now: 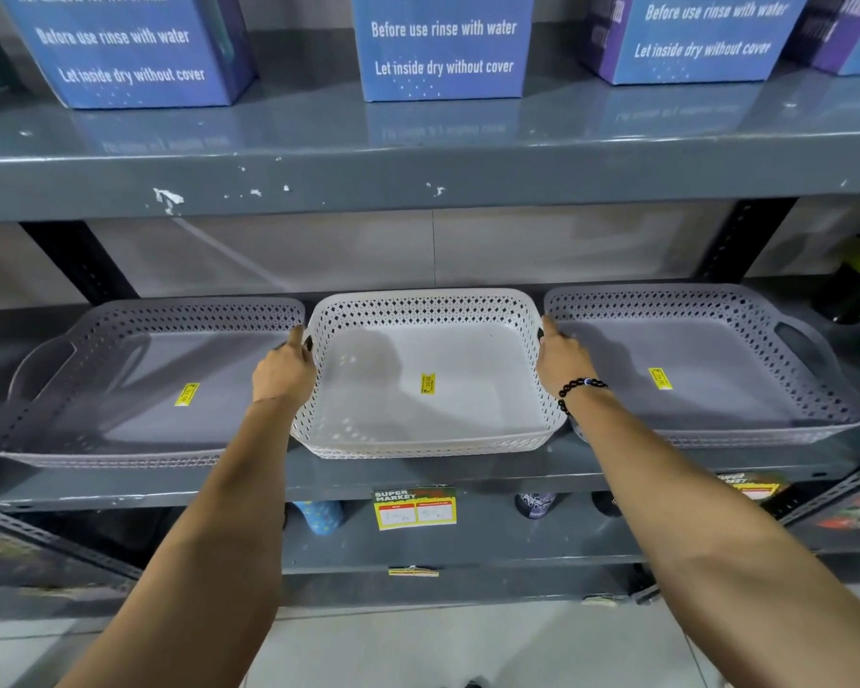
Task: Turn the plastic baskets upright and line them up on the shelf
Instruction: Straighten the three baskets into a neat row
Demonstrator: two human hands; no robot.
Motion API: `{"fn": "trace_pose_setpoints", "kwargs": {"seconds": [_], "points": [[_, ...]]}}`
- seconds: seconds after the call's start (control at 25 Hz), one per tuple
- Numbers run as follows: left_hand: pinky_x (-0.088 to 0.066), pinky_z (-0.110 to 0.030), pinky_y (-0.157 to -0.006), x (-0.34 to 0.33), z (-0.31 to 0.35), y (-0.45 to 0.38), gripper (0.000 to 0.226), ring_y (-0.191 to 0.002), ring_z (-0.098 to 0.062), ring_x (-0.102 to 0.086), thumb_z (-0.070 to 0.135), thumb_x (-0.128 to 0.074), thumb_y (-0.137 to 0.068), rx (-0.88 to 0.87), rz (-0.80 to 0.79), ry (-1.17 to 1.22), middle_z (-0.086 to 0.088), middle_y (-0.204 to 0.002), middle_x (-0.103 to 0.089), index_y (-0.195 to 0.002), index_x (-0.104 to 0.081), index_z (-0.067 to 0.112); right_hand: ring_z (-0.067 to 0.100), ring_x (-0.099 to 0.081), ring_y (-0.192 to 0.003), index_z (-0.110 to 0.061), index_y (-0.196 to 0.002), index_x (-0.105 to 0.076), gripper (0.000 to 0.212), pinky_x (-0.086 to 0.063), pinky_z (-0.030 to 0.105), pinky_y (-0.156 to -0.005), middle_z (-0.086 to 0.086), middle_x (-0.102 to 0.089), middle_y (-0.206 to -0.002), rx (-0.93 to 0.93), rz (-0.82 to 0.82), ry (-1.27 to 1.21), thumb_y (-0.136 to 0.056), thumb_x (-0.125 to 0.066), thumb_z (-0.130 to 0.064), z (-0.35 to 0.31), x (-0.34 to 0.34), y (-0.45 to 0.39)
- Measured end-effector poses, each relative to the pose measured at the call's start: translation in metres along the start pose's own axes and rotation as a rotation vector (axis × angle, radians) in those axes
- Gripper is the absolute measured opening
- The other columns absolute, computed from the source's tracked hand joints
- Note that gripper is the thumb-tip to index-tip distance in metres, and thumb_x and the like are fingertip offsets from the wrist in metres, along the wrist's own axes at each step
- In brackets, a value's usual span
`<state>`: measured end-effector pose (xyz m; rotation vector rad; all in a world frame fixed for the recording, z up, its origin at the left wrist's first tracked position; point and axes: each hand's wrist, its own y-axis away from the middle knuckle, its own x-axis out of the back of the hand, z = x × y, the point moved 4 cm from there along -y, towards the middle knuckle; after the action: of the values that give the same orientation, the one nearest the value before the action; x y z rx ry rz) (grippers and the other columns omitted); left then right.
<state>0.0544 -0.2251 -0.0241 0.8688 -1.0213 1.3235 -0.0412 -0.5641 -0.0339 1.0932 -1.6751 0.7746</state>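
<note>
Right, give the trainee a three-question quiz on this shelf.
1. True or false: the white basket stands between two grey baskets.
2. Which hand wears the beaded bracelet? A) left B) right
3. Fill in: each basket has a ____ price sticker on its floor.

Key
1. True: left grey basket, right grey basket, all open side up.
2. B: the right hand; the left hand grips the opposite side.
3. Yellow, e.g. the white basket's sticker.

Blue printed cardboard boxes in a row on the upper grey metal shelf board, far. Yellow price label on the lower near edge. Blue dotted bottle beneath, left of label.
</note>
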Motion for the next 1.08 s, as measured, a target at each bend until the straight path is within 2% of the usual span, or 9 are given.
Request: {"fn": "trace_pose_setpoints", "kwargs": {"seconds": [0.28,0.4,0.56,0.64,0.76,0.8,0.92,1.08], "points": [[-0.048,-0.047,-0.078,0.001,0.001,-0.001,0.047,-0.103,-0.046,-0.059,0.013,-0.03,-0.098,-0.016,-0.014,0.038,-0.029,-0.116,-0.063,-0.145,-0.03,0.013,0.039,-0.066,-0.091,-0.004,-0.146,-0.021,0.056,-0.055,0.042,-0.075,0.031,-0.066,-0.104,-0.002,-0.004,0.005,-0.093,-0.036,0.004,-0.001,0.001,0.001],[-0.047,-0.046,-0.079,0.002,-0.001,0.0,0.049,-0.103,-0.046,-0.058,0.016,-0.03,-0.098,0.035,-0.024,0.105,-0.031,-0.115,-0.062,-0.147,-0.026,0.011,0.039,-0.067,-0.089,-0.004,-0.146,-0.021,0.056,-0.055,0.041,-0.074,0.03,-0.067,-0.102,-0.011,-0.003,-0.006,-0.093,-0.035,0.003,0.0,0.001,0.0],[-0.046,-0.045,-0.078,0.003,0.0,-0.002,0.044,-0.104,-0.046,-0.057,0.016,-0.028,-0.1,0.031,-0.037,0.162,-0.033,-0.114,-0.062,-0.143,-0.031,0.007,0.032,-0.063,-0.073,-0.006,-0.148,-0.016,0.053,-0.056,0.041,-0.069,0.028,-0.068,-0.094,-0.019,-0.004,-0.039,-0.098,-0.032,-0.009,0.001,0.0,0.0],[-0.046,-0.045,-0.077,0.002,0.003,-0.006,0.045,-0.102,-0.044,-0.058,0.014,-0.027,-0.101,0.023,-0.06,0.154,-0.031,-0.114,-0.063,-0.145,-0.028,0.009,0.035,-0.065,-0.078,-0.006,-0.148,-0.016,0.053,-0.056,0.041,-0.07,0.027,-0.068,-0.098,-0.029,0.006,-0.012,-0.098,-0.032,-0.014,0.0,0.001,0.0],[-0.044,-0.043,-0.07,0.0,0.005,-0.013,0.047,-0.088,-0.038,-0.057,0.01,-0.028,-0.101,0.045,-0.098,0.169,-0.029,-0.118,-0.06,-0.148,-0.024,0.013,0.038,-0.066,-0.09,-0.003,-0.146,-0.018,0.054,-0.054,0.04,-0.071,0.027,-0.066,-0.106,-0.048,0.012,0.011,-0.096,-0.037,-0.012,-0.003,0.004,-0.001],[-0.046,-0.043,-0.072,0.0,0.006,-0.015,0.049,-0.089,-0.039,-0.057,0.008,-0.028,-0.1,0.048,-0.106,0.166,-0.029,-0.122,-0.058,-0.148,-0.024,0.014,0.038,-0.066,-0.091,-0.003,-0.146,-0.018,0.054,-0.054,0.039,-0.071,0.027,-0.064,-0.108,-0.045,0.009,0.011,-0.095,-0.037,-0.009,-0.004,0.003,-0.002],[-0.046,-0.048,-0.089,-0.003,0.008,-0.017,0.052,-0.11,-0.045,-0.054,0.003,-0.029,-0.099,0.017,-0.112,0.087,-0.028,-0.133,-0.05,-0.15,-0.023,0.011,0.038,-0.063,-0.097,-0.005,-0.147,-0.017,0.06,-0.056,0.042,-0.078,0.028,-0.057,-0.12,-0.027,-0.016,0.035,-0.091,-0.038,0.001,-0.007,0.001,-0.003],[-0.045,-0.049,-0.092,-0.005,0.007,-0.019,0.051,-0.113,-0.047,-0.053,0.002,-0.03,-0.098,-0.007,-0.089,0.058,-0.03,-0.133,-0.05,-0.149,-0.025,0.008,0.039,-0.062,-0.103,-0.003,-0.148,-0.014,0.063,-0.055,0.042,-0.083,0.029,-0.052,-0.127,-0.04,-0.039,0.054,-0.09,-0.037,0.006,-0.007,0.0,-0.003]]}}
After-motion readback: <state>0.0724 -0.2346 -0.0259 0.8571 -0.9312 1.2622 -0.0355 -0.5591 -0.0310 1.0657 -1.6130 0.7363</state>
